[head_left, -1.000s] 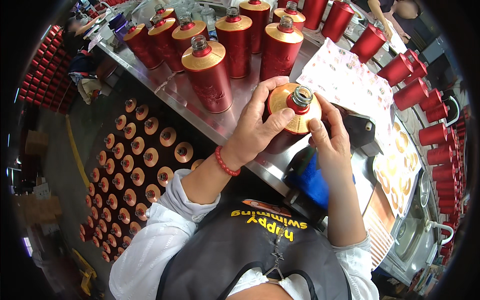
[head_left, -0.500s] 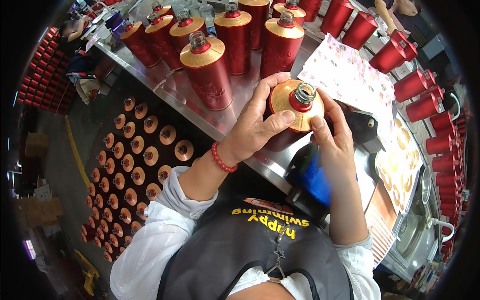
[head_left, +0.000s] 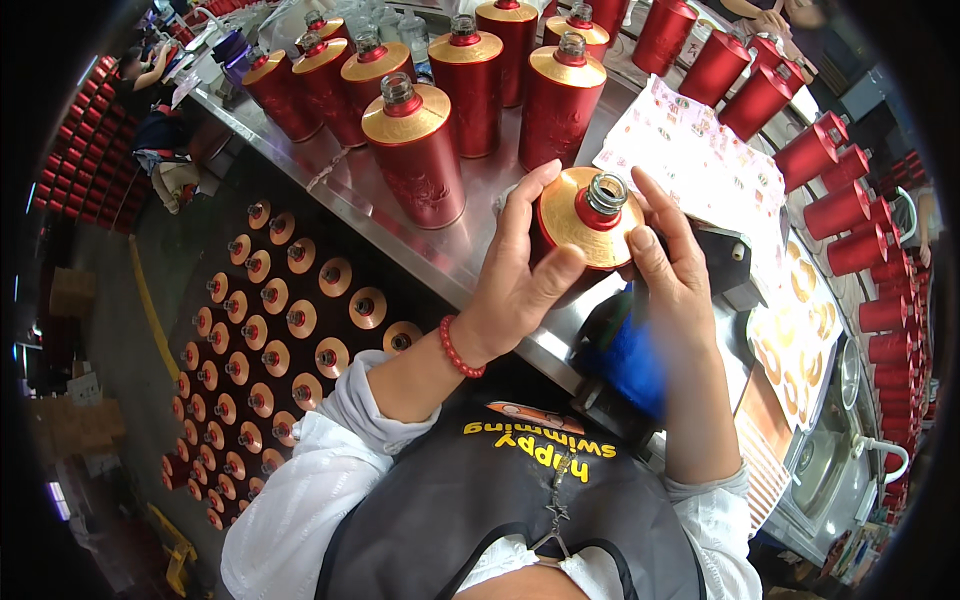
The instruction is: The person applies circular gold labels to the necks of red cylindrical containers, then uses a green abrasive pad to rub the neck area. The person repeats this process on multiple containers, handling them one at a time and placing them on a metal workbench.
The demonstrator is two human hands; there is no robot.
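Bottle in work: a red cylindrical bottle with a gold shoulder (head_left: pixel 568 222) was positioned upright between both hands, beside the silvery metal table's (head_left: pixel 440 255) near edge; its base was hidden
Left hand (head_left: pixel 510 290): loosely curved around the left side; firmness could not be told
Right hand (head_left: pixel 680 285): thumb placed at the gold rim, fingers extended; firmness likewise unclear
Done: the gold shoulder appeared fitted
Left: the mouth was uncapped; gold-ringed white sheets (head_left: pixel 790 335) seemed unfinished

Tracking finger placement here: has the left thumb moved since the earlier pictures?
Yes; the left thumb has shifted back, toward the near edge of the steel table.
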